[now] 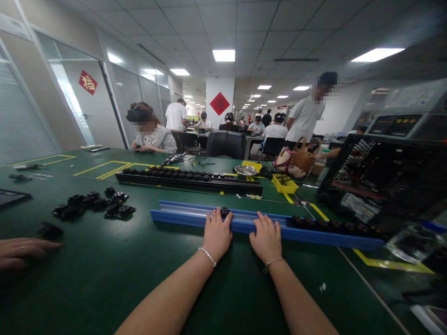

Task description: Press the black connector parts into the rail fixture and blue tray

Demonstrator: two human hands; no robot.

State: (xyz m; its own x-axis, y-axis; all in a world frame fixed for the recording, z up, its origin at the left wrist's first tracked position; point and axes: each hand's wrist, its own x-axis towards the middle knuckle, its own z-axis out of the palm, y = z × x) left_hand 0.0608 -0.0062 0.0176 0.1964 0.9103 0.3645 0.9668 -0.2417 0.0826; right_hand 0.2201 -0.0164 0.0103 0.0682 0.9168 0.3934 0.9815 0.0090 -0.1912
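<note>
A long blue channel rail (188,217) lies across the green table in front of me. My left hand (217,235) reaches over its front wall, with thumb and index finger closed about a small black part (224,212) in the channel. To the right of it, my right hand (267,236) grips the rail's front wall, fingers curled over into the channel. Several black parts (324,224) stand in a row in the rail's right end. The underside of the part at my left fingers is hidden.
Loose black parts (92,203) lie at the left, near a co-worker's hand (26,251). Behind the blue rail stands a black rail (195,184) with a row of parts. A metal bowl (246,170), a yellow tray (284,184) and an open computer case (377,181) are farther right.
</note>
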